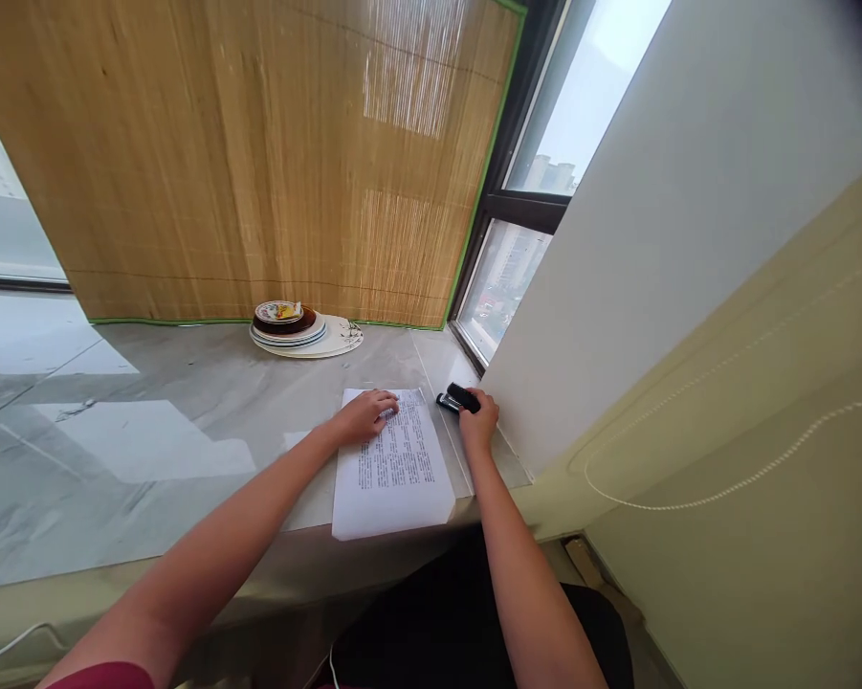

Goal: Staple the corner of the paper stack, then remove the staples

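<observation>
A printed sheet of paper [394, 507] lies on the marble sill, its lower end reaching past the front edge. I cannot tell whether more sheets lie under it. My left hand [364, 416] rests on the upper left part of the paper, fingers stretched out over the print. To the right of the paper, my right hand [479, 421] is closed around the rear of a black stapler [462, 396]. The stapler's front end points left, toward the paper's top right corner, and stays apart from it. My palm hides its back end.
Stacked plates [287, 330] stand at the back of the marble sill [208, 383], before a bamboo blind [258, 163]. A white wall [617, 239] and the window frame [466, 340] bound the right side. A bead chain [689, 507] hangs at right.
</observation>
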The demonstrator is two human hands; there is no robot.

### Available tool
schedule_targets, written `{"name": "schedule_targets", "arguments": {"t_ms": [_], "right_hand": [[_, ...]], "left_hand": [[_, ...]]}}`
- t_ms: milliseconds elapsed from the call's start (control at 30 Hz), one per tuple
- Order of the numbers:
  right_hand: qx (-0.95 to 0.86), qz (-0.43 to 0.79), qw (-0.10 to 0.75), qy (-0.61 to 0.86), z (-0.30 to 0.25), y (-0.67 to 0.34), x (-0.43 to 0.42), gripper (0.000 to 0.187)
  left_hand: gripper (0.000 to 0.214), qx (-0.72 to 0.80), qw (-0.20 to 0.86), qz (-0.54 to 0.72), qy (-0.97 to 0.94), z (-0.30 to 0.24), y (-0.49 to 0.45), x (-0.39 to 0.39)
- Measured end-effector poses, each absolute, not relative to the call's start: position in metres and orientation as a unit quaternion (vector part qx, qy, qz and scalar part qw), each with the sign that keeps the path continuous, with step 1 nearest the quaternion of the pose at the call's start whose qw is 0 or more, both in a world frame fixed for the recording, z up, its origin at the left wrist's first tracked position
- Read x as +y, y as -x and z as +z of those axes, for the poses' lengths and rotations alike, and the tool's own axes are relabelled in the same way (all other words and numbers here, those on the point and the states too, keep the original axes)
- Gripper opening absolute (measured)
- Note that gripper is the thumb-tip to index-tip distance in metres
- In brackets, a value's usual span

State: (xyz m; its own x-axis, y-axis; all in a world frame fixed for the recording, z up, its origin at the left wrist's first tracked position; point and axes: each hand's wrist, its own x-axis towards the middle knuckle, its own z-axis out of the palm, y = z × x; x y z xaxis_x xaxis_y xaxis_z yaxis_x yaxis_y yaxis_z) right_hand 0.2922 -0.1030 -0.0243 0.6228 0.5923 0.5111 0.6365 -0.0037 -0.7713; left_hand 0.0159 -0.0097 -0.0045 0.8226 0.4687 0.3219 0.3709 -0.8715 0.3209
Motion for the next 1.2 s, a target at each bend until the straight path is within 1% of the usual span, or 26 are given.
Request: {"name": "schedule_targets", "arguments": {"t_ms": [100,133,267,467,533,600,667,733,800,900,967,1000,1067,1100,1200], "right_hand": [[-0.468,0.018,0.56,0.684,-0.024,-0.291,-0.101,0.038],[-0.476,0.027,0.562,0.676,-0.023,-0.29,-0.1,0.036],[-0.482,0.045,0.566,0.667,-0.022,-0.289,-0.099,0.035],[-0.488,0.046,0.555,0.672,-0.023,-0.289,-0.093,0.034],[-0.487,0.053,0.546,0.68,-0.023,-0.288,-0.091,0.035],[-0.486,0.058,0.524,0.697,-0.021,-0.286,-0.089,0.036],[-0.49,0.055,0.482,0.724,-0.016,-0.286,-0.089,0.038],[-0.524,0.054,0.412,0.744,-0.005,-0.291,-0.091,0.039],[-0.621,0.069,0.314,0.715,0.011,-0.301,-0.094,0.036],[-0.771,0.089,0.148,0.612,0.042,-0.318,-0.103,0.039],[-0.785,0.061,0.055,0.614,0.062,-0.322,-0.109,0.036],[-0.772,0.036,0.023,0.635,0.072,-0.321,-0.111,0.033],[-0.729,-0.018,-0.005,0.684,0.089,-0.316,-0.114,0.03],[-0.709,-0.036,0.001,0.704,0.097,-0.312,-0.114,0.03],[-0.672,-0.049,0.056,0.736,0.124,-0.294,-0.109,0.03]], "left_hand": [[0.022,0.224,0.105,0.183,-0.952,-0.001,-0.018,-0.015],[0.021,0.219,0.102,0.173,-0.955,-0.001,-0.018,-0.017],[0.035,0.187,0.115,0.139,-0.966,0.0,-0.021,-0.026],[0.05,0.156,0.135,0.102,-0.973,0.002,-0.022,-0.032],[0.052,0.164,0.128,0.098,-0.973,0.0,-0.021,-0.031],[0.049,0.172,0.121,0.096,-0.973,-0.001,-0.019,-0.027],[0.048,0.176,0.126,0.097,-0.971,-0.003,-0.015,-0.021],[0.051,0.175,0.14,0.104,-0.969,-0.003,-0.012,-0.017],[0.053,0.167,0.154,0.115,-0.967,-0.001,-0.009,-0.016],[0.048,0.154,0.155,0.146,-0.965,0.001,-0.009,-0.019],[0.041,0.16,0.141,0.17,-0.962,0.002,-0.011,-0.02],[0.037,0.171,0.131,0.18,-0.96,0.002,-0.013,-0.02],[0.032,0.195,0.114,0.194,-0.955,0.001,-0.015,-0.017],[0.032,0.205,0.111,0.198,-0.952,0.001,-0.016,-0.014],[0.034,0.218,0.13,0.216,-0.943,-0.004,-0.016,-0.007]]}}
